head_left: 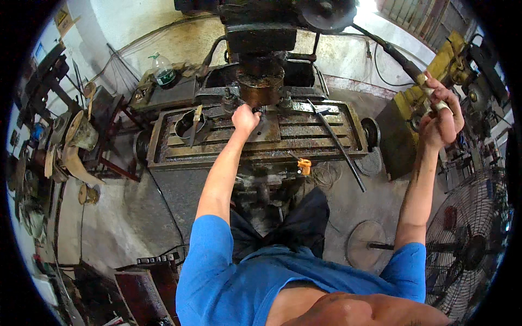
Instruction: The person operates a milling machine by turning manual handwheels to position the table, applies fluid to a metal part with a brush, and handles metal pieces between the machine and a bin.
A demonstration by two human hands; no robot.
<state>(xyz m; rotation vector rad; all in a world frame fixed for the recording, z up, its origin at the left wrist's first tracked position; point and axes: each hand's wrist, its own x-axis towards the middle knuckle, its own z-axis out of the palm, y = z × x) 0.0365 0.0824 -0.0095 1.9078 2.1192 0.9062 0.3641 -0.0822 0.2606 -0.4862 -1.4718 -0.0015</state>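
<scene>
My right hand (pixel 441 117), raised at the far right, is wrapped round the pale grip at the end of a long dark lever (pixel 396 54). That lever slopes down from the machine's head (pixel 261 41). My left hand (pixel 246 118) is closed just below the rusty round spindle housing (pixel 262 87), over the slotted metal table (pixel 217 155). Whatever its fingers hold is hidden, though a small dark part shows beside them. Left of it, a round metal container (pixel 186 126) stands on the table with a wooden-handled brush-like tool (pixel 196 120) across it. Metal chips litter the slots.
A long dark bar (pixel 340 145) juts over the table's front right edge, near an orange-yellow item (pixel 304 167). A large caged fan (pixel 462 239) stands close at my right. Behind the table's left is a green-labelled plastic bottle (pixel 162 70). A stool-like stand (pixel 89 133) is further left.
</scene>
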